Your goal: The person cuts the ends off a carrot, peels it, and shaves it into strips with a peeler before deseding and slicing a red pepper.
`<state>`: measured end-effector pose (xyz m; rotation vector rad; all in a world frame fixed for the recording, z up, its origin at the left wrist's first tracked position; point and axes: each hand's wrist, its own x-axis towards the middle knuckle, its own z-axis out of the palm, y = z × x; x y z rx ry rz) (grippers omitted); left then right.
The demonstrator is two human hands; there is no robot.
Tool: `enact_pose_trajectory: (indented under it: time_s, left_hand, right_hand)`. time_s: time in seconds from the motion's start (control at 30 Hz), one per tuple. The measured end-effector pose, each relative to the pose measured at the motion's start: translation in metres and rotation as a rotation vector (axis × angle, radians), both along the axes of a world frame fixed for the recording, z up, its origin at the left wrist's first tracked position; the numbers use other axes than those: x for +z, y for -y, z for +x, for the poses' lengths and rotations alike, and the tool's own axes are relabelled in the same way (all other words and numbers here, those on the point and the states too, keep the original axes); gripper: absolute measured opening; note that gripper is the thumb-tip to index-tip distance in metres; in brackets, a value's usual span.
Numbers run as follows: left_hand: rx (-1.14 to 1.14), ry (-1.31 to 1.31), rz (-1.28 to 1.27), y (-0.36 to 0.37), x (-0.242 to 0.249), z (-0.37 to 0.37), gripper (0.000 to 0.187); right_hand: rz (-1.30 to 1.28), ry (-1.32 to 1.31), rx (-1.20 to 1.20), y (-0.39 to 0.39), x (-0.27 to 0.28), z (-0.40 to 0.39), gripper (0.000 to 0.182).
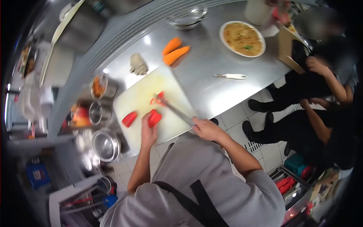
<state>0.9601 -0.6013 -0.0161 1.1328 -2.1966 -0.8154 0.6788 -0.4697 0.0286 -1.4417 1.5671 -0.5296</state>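
Steel counter (211, 64) under white cutting board (147, 94)

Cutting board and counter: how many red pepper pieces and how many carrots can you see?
Red pepper pieces: 3, one under the left hand, one beside it, one by the knife in the right hand
Carrots: 2
Total: 5

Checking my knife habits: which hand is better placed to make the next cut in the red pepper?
Right. The right hand already holds the knife over the board; the left hand pins a pepper piece.
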Motion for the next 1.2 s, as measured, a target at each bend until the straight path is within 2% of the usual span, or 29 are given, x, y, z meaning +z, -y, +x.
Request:
enact_pose_trajectory:
  time_s: [0.07, 0.13, 0.2, 0.27, 0.33, 0.57, 0.73, 0.83, 0.93, 1.07, 1.13, 1.2]
  left_hand:
    - [-0.009, -0.034, -0.072, 0.002, -0.002, 0.003, 0.054]
    - [0.016, -0.013, -0.131, 0.0, 0.019, -0.003, 0.051]
    - [-0.021, -0.067, -0.154, 0.005, 0.009, -0.005, 0.046]
    - [-0.084, -0.102, -0.179, 0.012, 0.003, -0.004, 0.042]
    - [-0.082, -0.09, -0.197, 0.017, 0.001, -0.008, 0.04]
    - [-0.117, -0.106, -0.205, 0.021, -0.002, -0.009, 0.039]
    - [-0.105, -0.131, -0.172, 0.022, -0.004, -0.009, 0.039]
    - [-0.099, -0.135, -0.163, 0.023, -0.001, -0.008, 0.039]
    - [-0.112, -0.133, -0.167, 0.027, -0.002, -0.007, 0.038]
    - [-0.127, -0.13, -0.177, 0.023, 0.0, -0.006, 0.038]
    - [-0.091, -0.105, -0.218, 0.025, -0.012, -0.006, 0.045]
    - [-0.056, -0.049, -0.236, 0.025, -0.005, -0.01, 0.058]
  right_hand:
    - [-0.011, -0.035, -0.019, -0.005, 0.015, 0.03, 0.025]
    - [-0.018, -0.106, -0.06, -0.014, 0.032, 0.053, 0.026]
    - [0.062, -0.298, -0.115, -0.026, 0.043, 0.077, 0.027]
    - [0.014, -0.304, -0.145, -0.034, 0.047, 0.094, 0.028]
    - [0.078, -0.45, -0.176, -0.04, 0.064, 0.109, 0.027]
    - [0.167, -0.546, -0.139, -0.052, 0.098, 0.124, 0.019]
    - [0.104, -0.595, -0.1, -0.05, 0.089, 0.117, 0.017]
    - [0.161, -0.573, -0.054, -0.027, 0.082, 0.113, 0.018]
    - [0.17, -0.45, -0.042, -0.005, 0.029, 0.11, 0.023]
    - [0.109, -0.434, -0.071, 0.001, -0.016, 0.114, 0.027]
    - [-0.049, -0.331, -0.06, -0.006, -0.03, 0.104, 0.022]
    - [0.107, -0.275, -0.081, 0.002, -0.014, 0.097, 0.024]
